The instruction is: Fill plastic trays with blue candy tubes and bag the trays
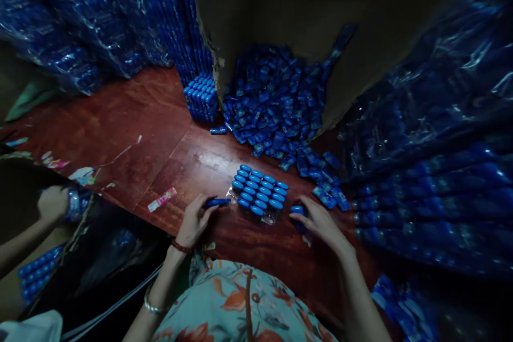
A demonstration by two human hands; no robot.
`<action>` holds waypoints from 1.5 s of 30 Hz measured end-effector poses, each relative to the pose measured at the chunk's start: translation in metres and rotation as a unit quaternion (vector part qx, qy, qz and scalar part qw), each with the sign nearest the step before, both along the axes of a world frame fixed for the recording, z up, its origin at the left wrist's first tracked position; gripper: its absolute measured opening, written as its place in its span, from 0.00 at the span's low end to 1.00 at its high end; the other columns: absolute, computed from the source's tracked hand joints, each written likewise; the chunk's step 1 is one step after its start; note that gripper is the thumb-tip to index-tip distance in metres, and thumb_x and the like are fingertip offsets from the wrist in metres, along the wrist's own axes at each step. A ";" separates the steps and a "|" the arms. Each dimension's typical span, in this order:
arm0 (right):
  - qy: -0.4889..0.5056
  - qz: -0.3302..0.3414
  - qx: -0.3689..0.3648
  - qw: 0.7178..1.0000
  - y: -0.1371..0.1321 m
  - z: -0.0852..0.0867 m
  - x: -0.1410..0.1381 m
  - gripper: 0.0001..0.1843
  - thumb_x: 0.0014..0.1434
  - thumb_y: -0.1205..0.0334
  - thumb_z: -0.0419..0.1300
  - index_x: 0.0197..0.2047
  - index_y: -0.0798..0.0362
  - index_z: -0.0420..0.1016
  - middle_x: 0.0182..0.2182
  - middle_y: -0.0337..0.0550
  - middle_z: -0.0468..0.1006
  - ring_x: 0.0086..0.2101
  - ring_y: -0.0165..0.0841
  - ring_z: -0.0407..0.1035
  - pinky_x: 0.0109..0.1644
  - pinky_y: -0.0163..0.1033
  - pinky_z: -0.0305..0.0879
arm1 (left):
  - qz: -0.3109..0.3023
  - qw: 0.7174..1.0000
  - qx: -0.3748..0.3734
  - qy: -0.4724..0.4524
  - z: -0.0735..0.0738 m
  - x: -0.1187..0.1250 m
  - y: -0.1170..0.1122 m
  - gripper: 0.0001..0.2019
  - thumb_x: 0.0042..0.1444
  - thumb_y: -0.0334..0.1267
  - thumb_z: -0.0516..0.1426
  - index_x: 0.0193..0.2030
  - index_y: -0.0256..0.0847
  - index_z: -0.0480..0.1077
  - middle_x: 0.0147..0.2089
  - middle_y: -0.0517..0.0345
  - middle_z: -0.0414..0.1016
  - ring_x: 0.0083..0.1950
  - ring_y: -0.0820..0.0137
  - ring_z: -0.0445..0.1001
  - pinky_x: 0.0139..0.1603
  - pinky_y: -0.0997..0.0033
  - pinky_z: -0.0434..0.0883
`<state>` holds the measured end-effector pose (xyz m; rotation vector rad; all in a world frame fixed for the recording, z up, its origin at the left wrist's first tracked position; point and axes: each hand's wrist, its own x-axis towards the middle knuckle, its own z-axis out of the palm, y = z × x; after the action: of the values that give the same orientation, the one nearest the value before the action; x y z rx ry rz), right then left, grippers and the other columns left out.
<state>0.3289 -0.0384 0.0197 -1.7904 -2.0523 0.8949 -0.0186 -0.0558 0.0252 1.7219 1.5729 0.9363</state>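
Observation:
My left hand (195, 220) is closed on a small blue tube (217, 202), held lying flat just left of a block of upright blue tubes (259, 189). That block stands in tight rows on a clear plastic wrapper on the dark red table (132, 133). My right hand (316, 222) grips another blue tube (297, 210) at the block's right side, fingers curled over it. A loose heap of blue tubes (276, 101) lies beyond the block, spilling from an open cardboard box (288, 5).
Bagged stacks of blue tubes (436, 171) rise on the right and at the back left. A second packed block (201, 97) stands by the box's edge. Another person's hand (54, 204) holds blue tubes at the far left. Paper scraps (162, 199) lie on the table.

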 end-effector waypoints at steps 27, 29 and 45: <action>-0.257 0.085 0.055 0.961 -0.036 0.029 -0.090 0.21 0.60 0.75 0.46 0.53 0.50 0.65 0.45 0.50 0.73 0.40 0.38 0.71 0.38 0.39 0.65 | -0.233 0.931 0.174 0.220 -0.013 0.027 0.028 0.21 0.56 0.25 0.48 0.56 0.44 0.66 0.52 0.47 0.67 0.49 0.63 0.66 0.48 0.59 0.70; -0.229 0.050 0.094 0.968 -0.047 0.019 -0.084 0.19 0.64 0.67 0.47 0.57 0.50 0.62 0.47 0.50 0.73 0.40 0.36 0.72 0.40 0.39 0.65 | -0.187 0.948 0.187 0.177 -0.017 0.022 0.020 0.23 0.56 0.26 0.49 0.57 0.48 0.65 0.55 0.48 0.65 0.53 0.63 0.65 0.52 0.58 0.69; -0.168 -0.126 0.034 0.977 0.130 0.005 -0.039 0.24 0.57 0.53 0.57 0.55 0.53 0.64 0.49 0.55 0.68 0.45 0.42 0.69 0.43 0.40 0.63 | -0.101 0.975 -0.090 0.177 -0.001 0.101 0.211 0.17 0.42 0.46 0.65 0.33 0.34 0.75 0.37 0.44 0.77 0.42 0.57 0.75 0.42 0.67 0.70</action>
<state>0.2899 0.0919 0.0248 -2.2233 -1.9459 0.4702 0.0826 0.1555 0.0244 1.9484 1.6029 0.3865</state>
